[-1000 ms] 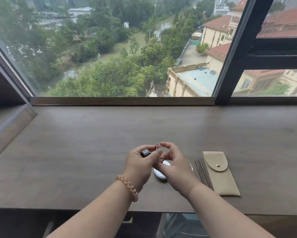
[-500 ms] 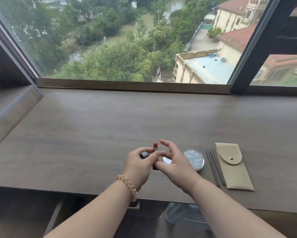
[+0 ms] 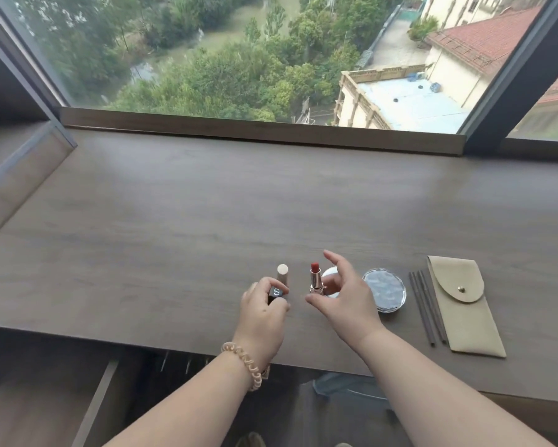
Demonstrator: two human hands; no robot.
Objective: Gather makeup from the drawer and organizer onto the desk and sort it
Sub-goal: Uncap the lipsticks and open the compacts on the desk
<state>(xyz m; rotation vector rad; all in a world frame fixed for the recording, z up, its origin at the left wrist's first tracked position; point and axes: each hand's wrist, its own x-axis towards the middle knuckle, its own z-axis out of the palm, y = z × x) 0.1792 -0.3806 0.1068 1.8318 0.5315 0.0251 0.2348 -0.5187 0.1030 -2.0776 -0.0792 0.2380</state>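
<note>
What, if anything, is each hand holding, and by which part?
The left hand grips the black cap by its sides; the right hand is open beside the standing lipstick.

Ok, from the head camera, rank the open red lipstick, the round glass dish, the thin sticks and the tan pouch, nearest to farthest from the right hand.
1. Red lipstick, upright by the right hand fingertips.
2. Glass dish, just right of the hand.
3. Thin sticks, further right.
4. Tan pouch, farthest right.

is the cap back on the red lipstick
No, the red lipstick stands uncapped on the desk, its red bullet exposed, while the left hand holds the black cap.
</note>
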